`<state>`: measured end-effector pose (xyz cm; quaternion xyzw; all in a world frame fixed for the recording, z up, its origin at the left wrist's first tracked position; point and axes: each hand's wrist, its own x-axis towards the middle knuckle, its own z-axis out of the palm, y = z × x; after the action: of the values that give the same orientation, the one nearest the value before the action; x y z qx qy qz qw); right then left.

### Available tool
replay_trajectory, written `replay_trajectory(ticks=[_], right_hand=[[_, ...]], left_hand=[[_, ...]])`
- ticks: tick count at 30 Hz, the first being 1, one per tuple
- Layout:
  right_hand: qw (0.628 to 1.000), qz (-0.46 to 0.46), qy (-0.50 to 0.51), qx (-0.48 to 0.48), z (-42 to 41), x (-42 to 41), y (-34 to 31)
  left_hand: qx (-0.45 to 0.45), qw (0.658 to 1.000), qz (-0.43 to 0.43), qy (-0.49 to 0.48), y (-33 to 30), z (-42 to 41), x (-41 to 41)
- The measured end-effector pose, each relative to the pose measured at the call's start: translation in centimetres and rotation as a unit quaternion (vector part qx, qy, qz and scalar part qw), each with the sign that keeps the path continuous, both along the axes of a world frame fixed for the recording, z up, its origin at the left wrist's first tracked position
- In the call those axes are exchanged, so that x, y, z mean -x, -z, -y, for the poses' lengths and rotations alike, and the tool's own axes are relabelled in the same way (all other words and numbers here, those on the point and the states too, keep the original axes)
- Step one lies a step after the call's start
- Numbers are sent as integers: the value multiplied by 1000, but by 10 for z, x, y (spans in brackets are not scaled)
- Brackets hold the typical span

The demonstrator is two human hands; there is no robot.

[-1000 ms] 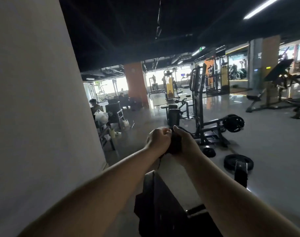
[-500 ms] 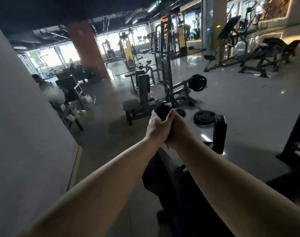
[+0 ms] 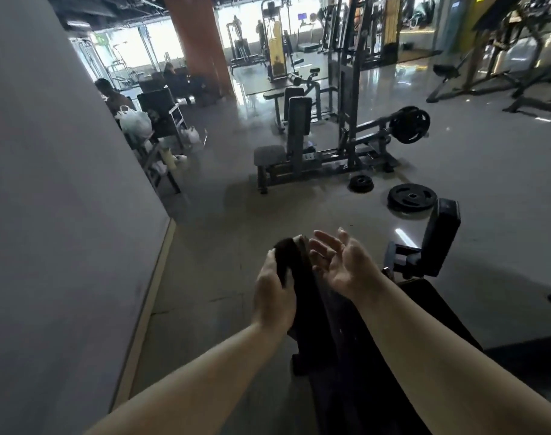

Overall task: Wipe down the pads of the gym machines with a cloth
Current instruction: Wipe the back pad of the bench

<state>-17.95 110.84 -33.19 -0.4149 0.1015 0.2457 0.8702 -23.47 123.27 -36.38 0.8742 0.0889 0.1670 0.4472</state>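
I see the left hand (image 3: 275, 293) gripping the dark cloth (image 3: 294, 268), right hand (image 3: 343, 265) spread open and empty beside it; looks soft, light, floppy, so I'd bunch it mid-fold.

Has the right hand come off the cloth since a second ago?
Yes. The right hand was clasped on the dark cloth against the left hand; now it has opened and drawn rightward, toward the upright pad, palm up.

Single head camera looking forward and down, close over both forearms, wide across gym floor (image 3: 456, 171) beyond.
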Motion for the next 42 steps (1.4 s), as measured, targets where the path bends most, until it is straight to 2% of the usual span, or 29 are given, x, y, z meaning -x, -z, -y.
replay_trajectory(ticks=[1,3,6,10,14,18,24,28,32,36,39,42], right_hand=[[999,-20,20,24,2,-9,10],[999,-30,31,-5,19,-15,37],[999,-17,35,-14,28,-13,43],[999,16,39,28,38,-2,49],[982,109,38,149,28,12,53],[974,149,57,162,28,31,61],[949,190,46,246,47,46,73],[943,187,42,271,54,49,76],[956,167,41,239,48,39,68],[954,155,87,241,48,27,57],[946,153,117,262,53,18,56],[945,147,140,256,59,17,51]], left_hand=[[-22,999,-35,34,17,9,18],[-78,979,-166,83,40,27,43],[-136,960,-238,54,46,35,37],[-163,955,-248,25,37,43,9],[-219,944,-246,-2,34,51,-29],[-254,936,-243,-8,32,49,-81],[-292,924,-246,6,28,32,-133],[-266,942,-198,41,34,29,-102],[-224,955,-174,91,38,41,-13],[-287,914,-245,149,34,59,55],[-341,883,-293,136,31,63,33],[-372,876,-285,113,28,62,-9]])
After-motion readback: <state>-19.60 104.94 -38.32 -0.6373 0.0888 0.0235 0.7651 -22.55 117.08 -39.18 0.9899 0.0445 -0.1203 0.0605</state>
